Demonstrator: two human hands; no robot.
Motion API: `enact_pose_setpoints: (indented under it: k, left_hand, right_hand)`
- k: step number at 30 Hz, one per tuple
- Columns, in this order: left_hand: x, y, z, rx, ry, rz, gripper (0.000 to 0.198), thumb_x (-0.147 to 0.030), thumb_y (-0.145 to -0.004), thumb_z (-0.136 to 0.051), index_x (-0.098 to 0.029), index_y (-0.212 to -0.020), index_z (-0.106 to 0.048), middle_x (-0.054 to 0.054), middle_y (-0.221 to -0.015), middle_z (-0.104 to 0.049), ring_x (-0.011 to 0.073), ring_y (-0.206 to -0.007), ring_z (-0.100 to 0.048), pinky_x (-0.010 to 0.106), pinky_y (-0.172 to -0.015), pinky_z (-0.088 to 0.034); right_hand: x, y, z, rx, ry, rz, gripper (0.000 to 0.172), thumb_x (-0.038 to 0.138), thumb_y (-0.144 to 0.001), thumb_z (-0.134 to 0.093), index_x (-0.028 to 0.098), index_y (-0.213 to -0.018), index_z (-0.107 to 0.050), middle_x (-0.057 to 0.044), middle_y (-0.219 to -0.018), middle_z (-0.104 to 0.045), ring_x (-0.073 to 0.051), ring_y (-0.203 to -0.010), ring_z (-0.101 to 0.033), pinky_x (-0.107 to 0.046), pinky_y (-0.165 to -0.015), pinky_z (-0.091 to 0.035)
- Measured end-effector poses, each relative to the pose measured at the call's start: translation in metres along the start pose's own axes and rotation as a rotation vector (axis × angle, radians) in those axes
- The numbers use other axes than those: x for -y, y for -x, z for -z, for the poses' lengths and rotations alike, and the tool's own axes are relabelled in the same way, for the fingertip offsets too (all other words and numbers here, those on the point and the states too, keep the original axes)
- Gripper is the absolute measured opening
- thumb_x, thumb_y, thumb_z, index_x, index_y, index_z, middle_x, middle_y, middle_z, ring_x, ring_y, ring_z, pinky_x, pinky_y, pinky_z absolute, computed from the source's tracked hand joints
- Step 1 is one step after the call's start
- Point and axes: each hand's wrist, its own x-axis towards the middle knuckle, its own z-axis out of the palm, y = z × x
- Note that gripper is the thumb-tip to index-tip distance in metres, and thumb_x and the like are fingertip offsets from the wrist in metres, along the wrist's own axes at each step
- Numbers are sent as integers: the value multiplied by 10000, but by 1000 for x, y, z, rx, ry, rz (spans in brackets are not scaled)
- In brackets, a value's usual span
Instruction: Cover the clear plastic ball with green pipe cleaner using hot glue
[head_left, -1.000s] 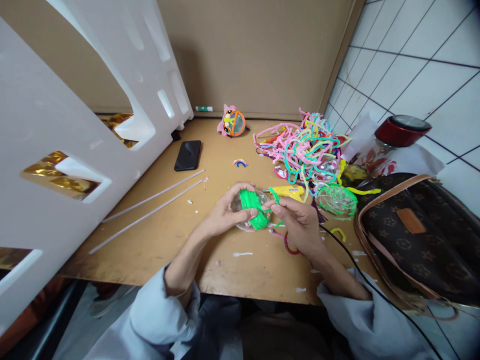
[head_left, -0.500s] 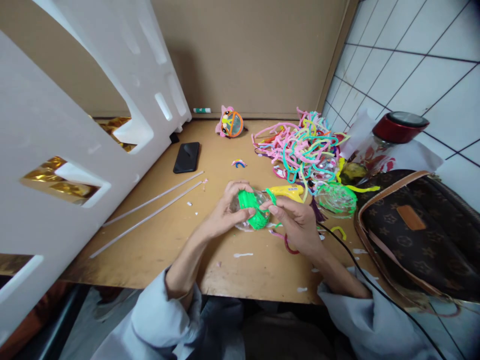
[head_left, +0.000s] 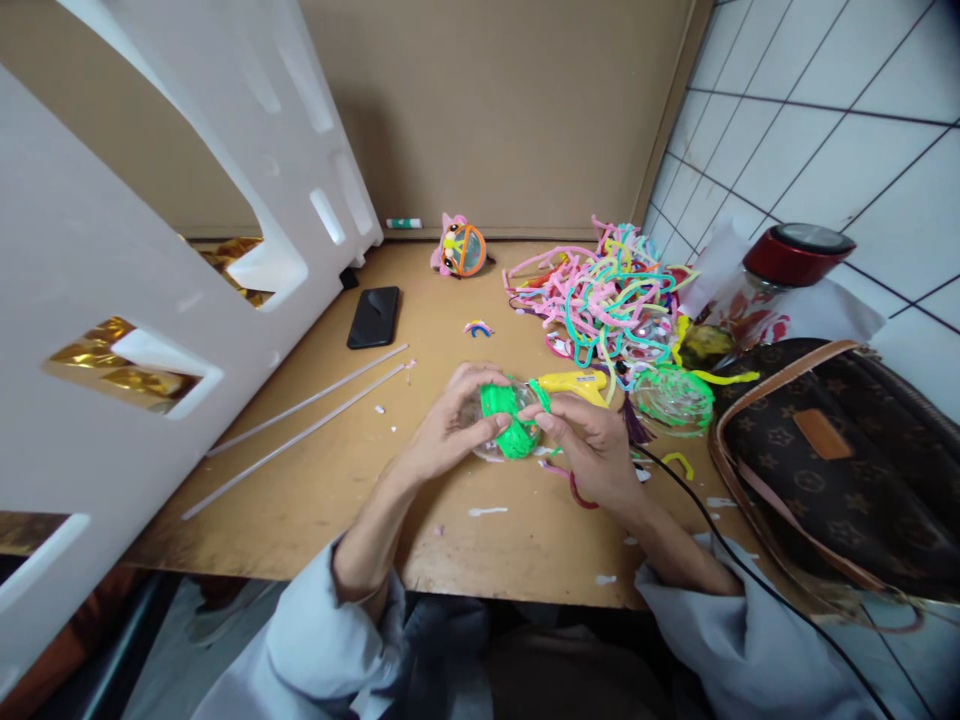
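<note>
Near the middle of the table, my left hand (head_left: 459, 425) is wrapped round a clear rounded piece covered in part with bright green fuzzy strips (head_left: 517, 438). Its thumb presses on the green. My right hand (head_left: 592, 445) pinches the end of a green strip (head_left: 538, 396) at the right side of the piece. Just behind my right hand lies a yellow glue gun (head_left: 574, 384), its nozzle close to the green strip. The underside of the clear piece is hidden by my left hand.
A tangle of coloured pipe cleaners (head_left: 600, 290), another green-wound clear piece (head_left: 675, 398), a red-lidded jar (head_left: 799, 252) and a brown bag (head_left: 847, 470) fill the right. Leftward are a phone (head_left: 373, 317), two thin sticks (head_left: 300, 435) and a white plastic frame (head_left: 150, 250). A black cord (head_left: 712, 525) runs rightward.
The fingers of my right hand and the pinched green strip have shifted very slightly. Both hands keep their hold, and nothing else has visibly moved.
</note>
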Motion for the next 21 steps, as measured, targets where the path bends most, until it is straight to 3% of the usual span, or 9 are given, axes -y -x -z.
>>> enact_pose_setpoints:
  k: [6, 21]
  left_hand:
    - [-5, 0, 1, 4, -6, 53, 346, -512, -874, -646, -242, -1091, -634, 96, -1263, -558, 271, -1271, -481, 470, -1114, -377]
    - [-2, 0, 1, 13, -42, -24, 254, -426, -914, -628, -239, -1085, -641, 96, -1254, -558, 267, -1299, -501, 466, -1105, -416]
  right_hand:
    - [1, -1, 1, 11, 14, 32, 296, 322, -950, -525, 204, -739, -697, 4, -700, -628, -147, -687, -592, -278, -677, -453]
    - [-2, -2, 1, 19, -8, 24, 298, 316, -946, -528, 208, -704, -663, -2, -720, -633, -154, -745, -603, -280, -717, -454]
